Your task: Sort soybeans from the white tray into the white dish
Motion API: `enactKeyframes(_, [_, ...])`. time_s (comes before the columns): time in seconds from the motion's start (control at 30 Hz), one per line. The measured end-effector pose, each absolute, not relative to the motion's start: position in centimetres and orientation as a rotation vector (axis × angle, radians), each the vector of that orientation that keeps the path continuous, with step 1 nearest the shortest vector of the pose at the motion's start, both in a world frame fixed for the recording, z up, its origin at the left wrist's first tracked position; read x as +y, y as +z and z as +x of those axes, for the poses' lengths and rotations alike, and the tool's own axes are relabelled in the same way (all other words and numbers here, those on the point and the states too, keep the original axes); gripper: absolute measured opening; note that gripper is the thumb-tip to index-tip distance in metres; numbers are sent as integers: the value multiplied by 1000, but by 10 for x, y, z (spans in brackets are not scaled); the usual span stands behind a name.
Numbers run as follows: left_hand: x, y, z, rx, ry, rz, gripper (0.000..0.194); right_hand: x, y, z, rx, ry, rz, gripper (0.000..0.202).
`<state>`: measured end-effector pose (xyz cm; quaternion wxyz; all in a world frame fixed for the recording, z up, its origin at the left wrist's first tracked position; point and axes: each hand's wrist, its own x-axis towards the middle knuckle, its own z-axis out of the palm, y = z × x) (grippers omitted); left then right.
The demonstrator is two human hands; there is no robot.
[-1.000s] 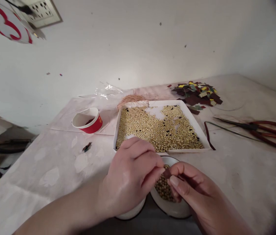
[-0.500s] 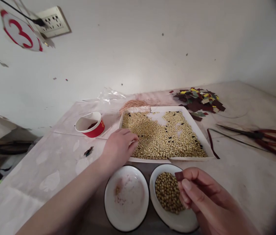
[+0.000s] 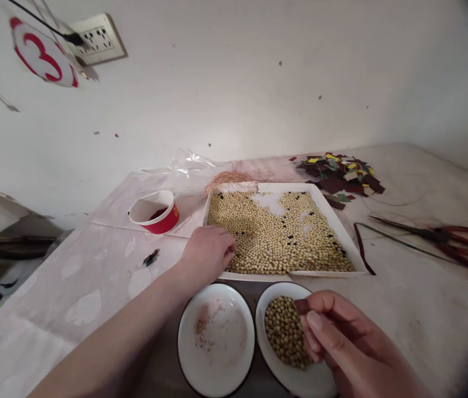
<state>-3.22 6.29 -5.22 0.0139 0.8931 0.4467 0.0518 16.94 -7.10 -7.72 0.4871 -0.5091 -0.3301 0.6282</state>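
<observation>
My right hand (image 3: 341, 331) pinches a small dark red chip (image 3: 301, 305) between thumb and forefinger, above the right edge of a white bowl (image 3: 261, 342) of olive-brown beads (image 3: 285, 329). At the near left corner of a white tray (image 3: 258, 276), my left hand (image 3: 209, 251) rests with its fingers curled together; their tips are hidden, and I cannot make out whether they hold anything. Small pale yellow beads (image 3: 258, 243) cover most of the tray, with a few dark pieces among them. Beside the bead bowl is a white plate (image 3: 227, 365) with reddish crumbs.
Left of the tray stands a red and white paper cup (image 3: 163, 222) with dark red bits. Behind are tan fibres (image 3: 231, 178) and clear plastic (image 3: 192, 161). Scraps (image 3: 341, 177) are heaped at the back right, with scissors (image 3: 445, 235) in front and a dark strip (image 3: 364, 251) beside the tray.
My left hand's fingers have curled further down at the tray's left side. My right hand keeps the dark red chip and has shifted little. The whole view has tilted slightly.
</observation>
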Motion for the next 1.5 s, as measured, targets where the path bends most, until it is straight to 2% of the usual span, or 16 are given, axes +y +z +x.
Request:
enactKeyframes(0.2, [64, -52, -30, 1395, 218, 2735, 8, -71, -75, 170, -802, 1516, -1251, 24])
enactKeyframes(0.33, [49, -36, -21, 1417, 452, 2591, 8, -71, -73, 170, -801, 1531, -1260, 26])
enactKeyframes(0.47, [9, -8, -5, 1102, 705, 2509, 5, -70, -68, 169, -820, 1559, -1255, 25])
enactKeyframes(0.57, [-18, 2, 4, 917, 743, 2568, 8, -69, -63, 169, -875, 1634, -1230, 27])
enactKeyframes(0.73, [-27, -6, 9, 922, 796, 2718, 13, -68, -58, 169, -1016, 1637, -1245, 27])
enactKeyframes(0.97, [-24, -10, 8, 958, 785, 2757, 16, -68, -57, 171, -1054, 1649, -1256, 26])
enactKeyframes(1.1, [-22, -9, 7, 1006, 801, 2696, 12, -69, -59, 170, -1014, 1643, -1247, 27])
enactKeyframes(1.3, [-10, -13, 4, 926, 637, 2678, 9, -71, -66, 172, -814, 1473, -1224, 27])
enactKeyframes(1.4, [13, -18, -7, 1073, 684, 2683, 13, -71, -67, 172, -792, 1452, -1236, 27])
enactKeyframes(1.5, [41, -27, -22, 1382, 486, 2709, 14, -71, -67, 171, -783, 1468, -1263, 27])
